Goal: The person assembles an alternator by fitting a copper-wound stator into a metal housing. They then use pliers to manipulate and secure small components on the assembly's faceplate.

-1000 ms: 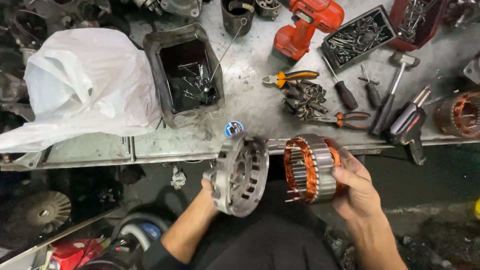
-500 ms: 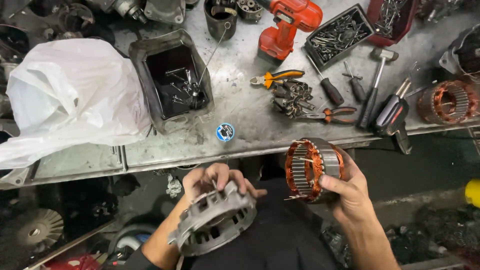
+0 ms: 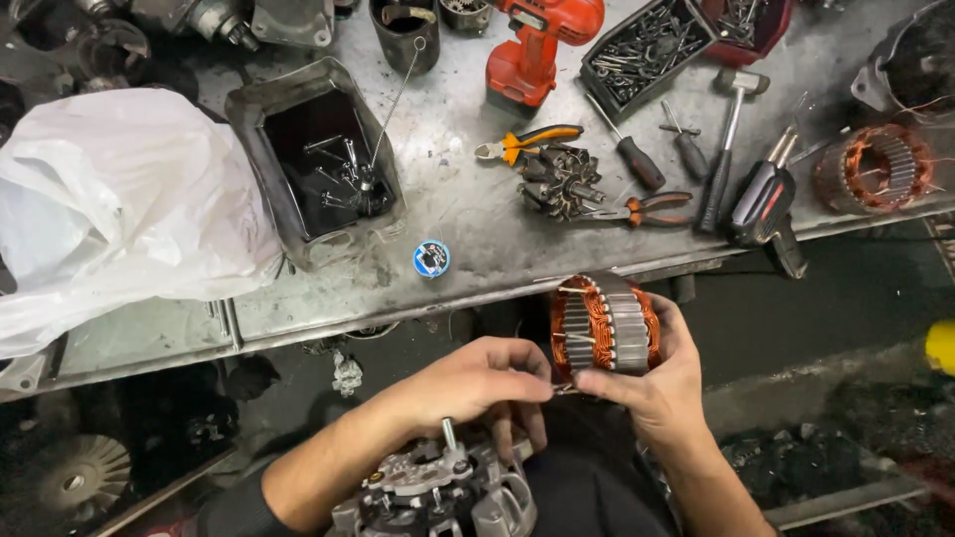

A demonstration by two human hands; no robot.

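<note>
My right hand grips a stator ring with copper windings and a ribbed steel core, held just below the bench edge. My left hand reaches over to the ring's lower left side, its fingertips pinching at the wire ends there. A grey cast alternator housing with a stud sticking up rests in my lap under the left wrist, held by neither hand.
On the metal workbench lie orange-handled pliers, a rotor, screwdrivers, a hammer, a red drill, a black tray of screws, an oily tub, a white plastic bag and another stator.
My left hand lowered the housing from beside the stator into my lap, let go of it, and moved to the stator's wire ends. The right hand kept hold of the stator.
</note>
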